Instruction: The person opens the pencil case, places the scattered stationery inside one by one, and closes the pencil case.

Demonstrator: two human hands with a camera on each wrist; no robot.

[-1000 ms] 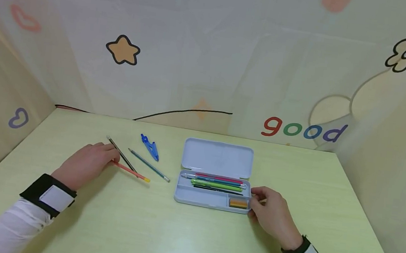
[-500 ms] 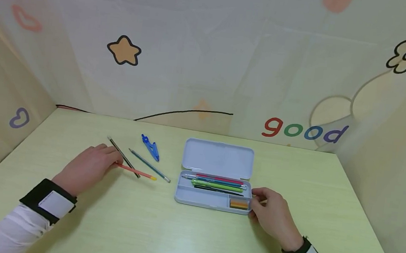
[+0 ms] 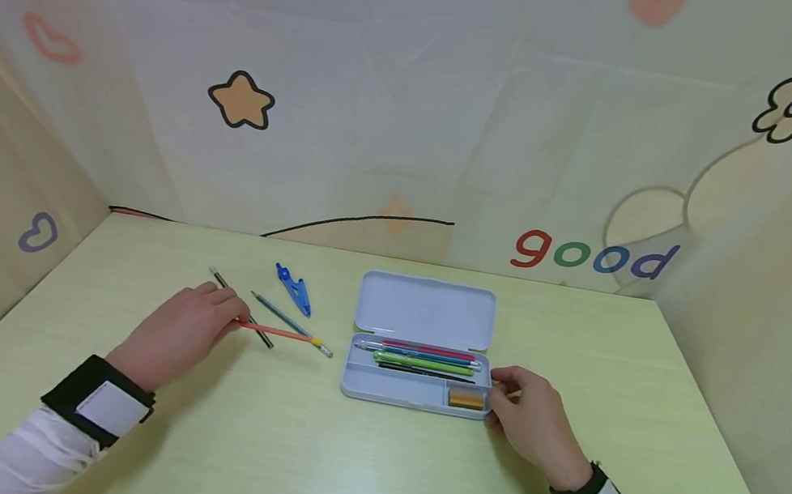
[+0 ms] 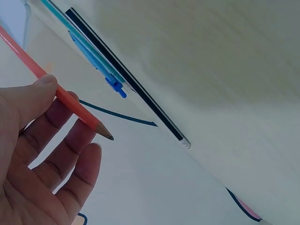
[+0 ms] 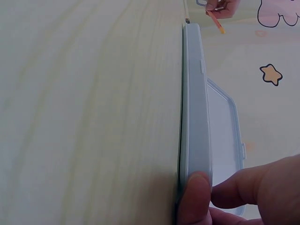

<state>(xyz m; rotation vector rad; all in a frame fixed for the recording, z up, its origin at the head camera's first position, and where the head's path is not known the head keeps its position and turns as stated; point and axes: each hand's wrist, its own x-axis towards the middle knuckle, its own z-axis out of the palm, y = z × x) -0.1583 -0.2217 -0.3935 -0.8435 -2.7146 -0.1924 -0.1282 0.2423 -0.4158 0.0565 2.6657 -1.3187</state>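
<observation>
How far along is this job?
Looks done: a row of writing tools lies in the open pencil case. In hand: the left hand pinches an orange pencil; the right hand grips the case's edge. Apparently left on the table: black pencil, blue pencil, blue compass.

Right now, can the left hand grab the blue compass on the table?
Probably not yet: the left hand pinches the orange pencil and likely must put it down first. The blue compass lies nearby on the table, though, with nothing covering it.
</observation>
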